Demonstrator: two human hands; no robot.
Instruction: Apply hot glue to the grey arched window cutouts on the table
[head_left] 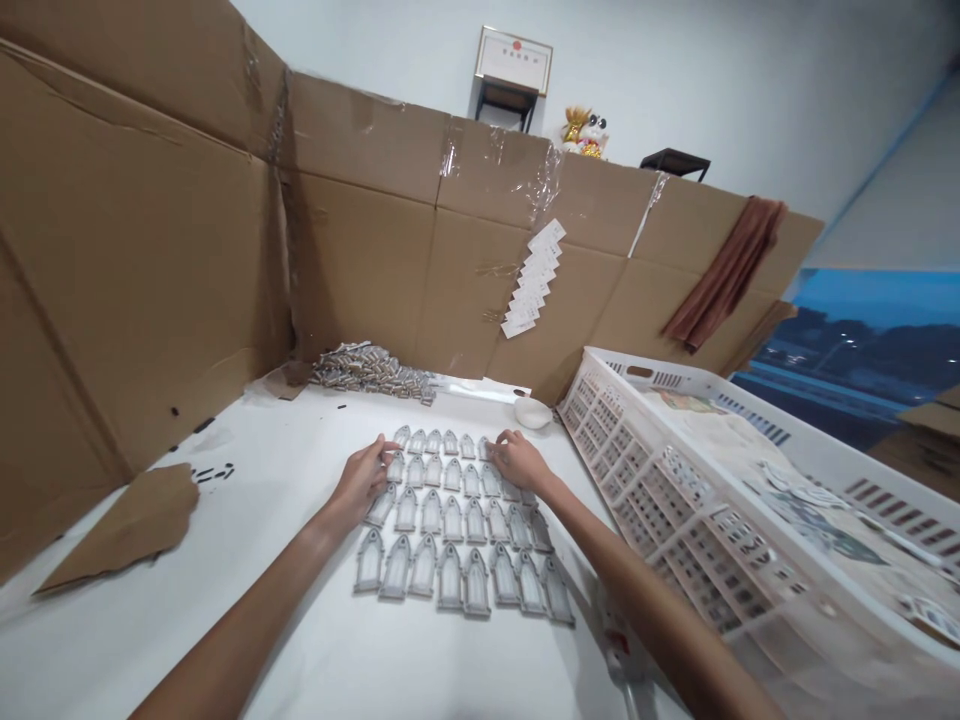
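Several small grey pieces shaped like pointed-arch windows (pixel 451 575) lie in rows on the white tabletop, their points facing away from me. My left hand (pixel 366 473) is at the left end of the farthest rows. Its thumb and fingers are bent together at the edge of an arched piece (pixel 402 437). At the right end of the farthest row, my right hand (pixel 519 462) has its fingertips closed on another arched piece (pixel 484 448). The palm side of both hands is hidden. Part of the right-hand rows lies under my right hand and wrist.
A heap of similar grey pieces (pixel 367 370) sits against the cardboard wall (pixel 360 240). A small white dish (pixel 532 412) stands behind the rows. On the right is a large white plastic crate (pixel 675 520); a bottle (pixel 622 645) lies near my right forearm. Torn cardboard (pixel 127 525) lies left.
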